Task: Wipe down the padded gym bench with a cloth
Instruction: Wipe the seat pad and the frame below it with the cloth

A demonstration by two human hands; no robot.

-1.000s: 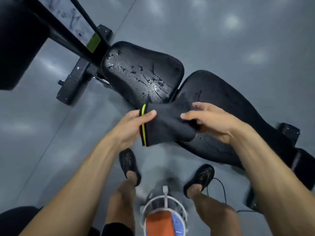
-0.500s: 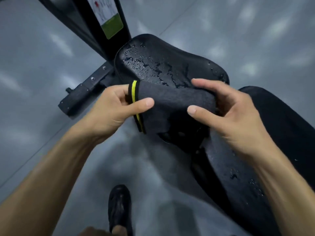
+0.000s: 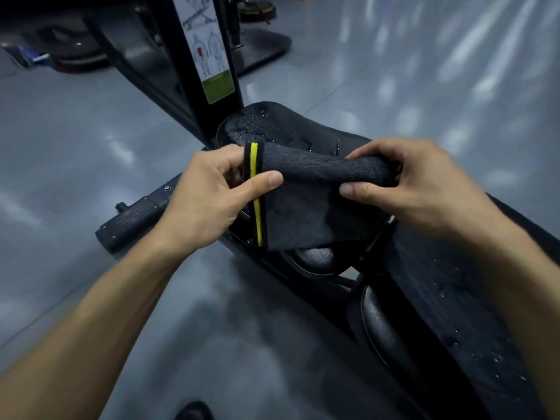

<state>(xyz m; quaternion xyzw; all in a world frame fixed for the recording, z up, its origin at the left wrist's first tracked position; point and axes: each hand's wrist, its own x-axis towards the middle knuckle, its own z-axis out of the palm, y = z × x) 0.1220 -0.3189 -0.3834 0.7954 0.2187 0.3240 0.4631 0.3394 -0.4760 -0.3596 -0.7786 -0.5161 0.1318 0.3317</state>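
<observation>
A dark grey cloth with a yellow stripe along its left edge hangs folded between both hands, above the black padded bench. My left hand pinches the striped edge between thumb and fingers. My right hand grips the cloth's right end, fingers curled over the top fold. The bench's seat pad lies behind the cloth, dotted with water drops. Its long back pad runs down to the lower right, also wet. The cloth hides the gap between the two pads.
A black upright post with a white and green instruction label rises just behind the seat pad. A black foot bar of the frame sticks out on the grey floor at left. Other machine bases stand at the top. My shoe tip shows at the bottom.
The view has tilted up and moved closer to the bench. Both hands keep hold of the cloth and have folded its top over into a thicker roll.
</observation>
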